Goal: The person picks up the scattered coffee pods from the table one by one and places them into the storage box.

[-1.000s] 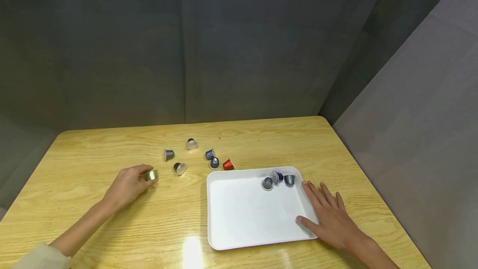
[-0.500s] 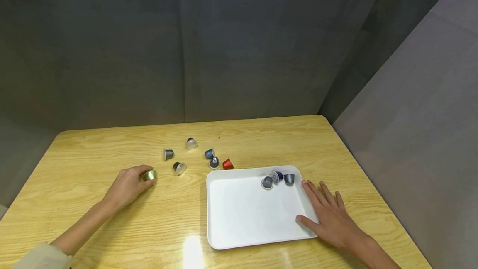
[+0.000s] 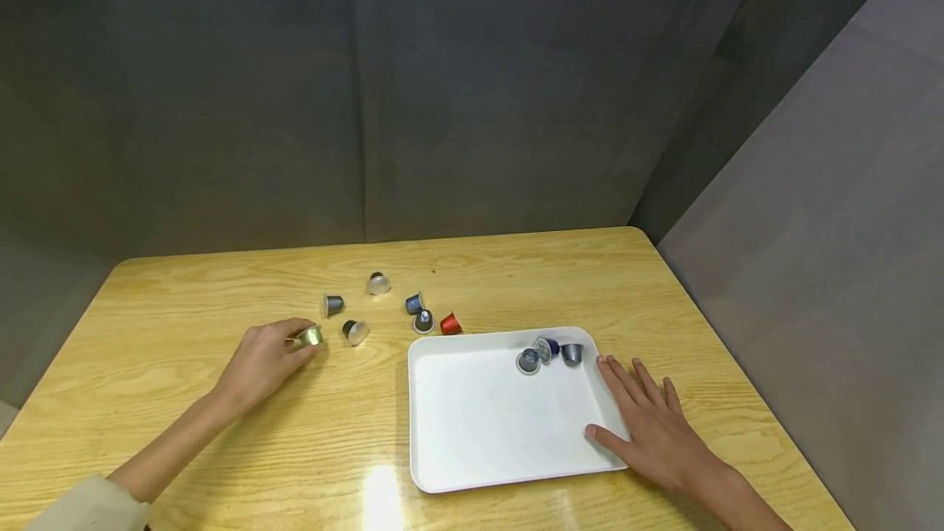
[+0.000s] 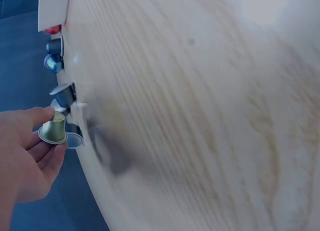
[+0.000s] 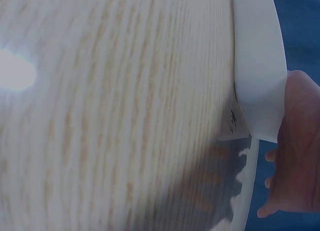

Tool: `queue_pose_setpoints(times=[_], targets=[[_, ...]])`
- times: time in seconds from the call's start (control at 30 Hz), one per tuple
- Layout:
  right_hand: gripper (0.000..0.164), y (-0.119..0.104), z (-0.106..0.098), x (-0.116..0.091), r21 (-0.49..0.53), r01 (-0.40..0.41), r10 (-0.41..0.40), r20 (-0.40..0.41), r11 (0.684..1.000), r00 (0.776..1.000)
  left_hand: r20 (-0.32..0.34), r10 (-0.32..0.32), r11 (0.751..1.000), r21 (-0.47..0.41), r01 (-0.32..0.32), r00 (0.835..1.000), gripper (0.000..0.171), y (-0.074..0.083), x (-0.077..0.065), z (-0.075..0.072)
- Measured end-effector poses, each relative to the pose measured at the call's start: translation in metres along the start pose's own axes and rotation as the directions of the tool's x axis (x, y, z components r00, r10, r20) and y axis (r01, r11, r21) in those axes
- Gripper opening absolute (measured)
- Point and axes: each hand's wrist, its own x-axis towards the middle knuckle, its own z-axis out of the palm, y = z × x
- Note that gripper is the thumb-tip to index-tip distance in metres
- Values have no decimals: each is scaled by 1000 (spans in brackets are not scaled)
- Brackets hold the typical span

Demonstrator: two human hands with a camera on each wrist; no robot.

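Observation:
In the head view my left hand (image 3: 264, 360) pinches a shiny green-gold coffee capsule (image 3: 312, 335) between thumb and fingers. The left wrist view shows this capsule (image 4: 53, 130) with its wide rim towards the camera, above the table. My right hand (image 3: 652, 434) lies spread at the right side of a white tray (image 3: 490, 433), thumb over the rim and fingers along the outside. Inside the tray's far right corner sit a grey-blue capsule (image 3: 528, 360), a purple capsule (image 3: 551, 347) and a dark grey capsule (image 3: 571, 355).
Loose capsules lie beyond the left hand: a grey one (image 3: 334, 305), a black one with a clear rim (image 3: 356, 333) and another like it (image 3: 378, 283). Behind the tray are a blue capsule (image 3: 414, 303), a dark one (image 3: 424, 321) and a red one (image 3: 451, 324). Dark fabric (image 3: 369, 105) stands behind the table.
My left hand has moved a little right and away from me, carrying the green-gold capsule, which is now more tilted. The right hand and the tray have stayed put.

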Motion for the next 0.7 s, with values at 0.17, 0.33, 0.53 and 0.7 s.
queue_pose_setpoints(times=[0.17,0.33,0.53,0.7], targets=[[91,1,0,0,-3,4,-4,-3,1000,1000,-35,35,999,-2,-35,999,33,15,5,2],[91,0,0,1,-5,10,-10,-9,1000,1000,-62,88,996,-1,-88,994,33,32,10,5],[90,0,0,1,2,6,-6,0,1000,1000,-63,140,990,-7,-140,988,28,54,17,11],[90,0,0,1,4,9,-9,-7,1000,1000,-70,165,985,-30,-168,984,29,68,23,17]])
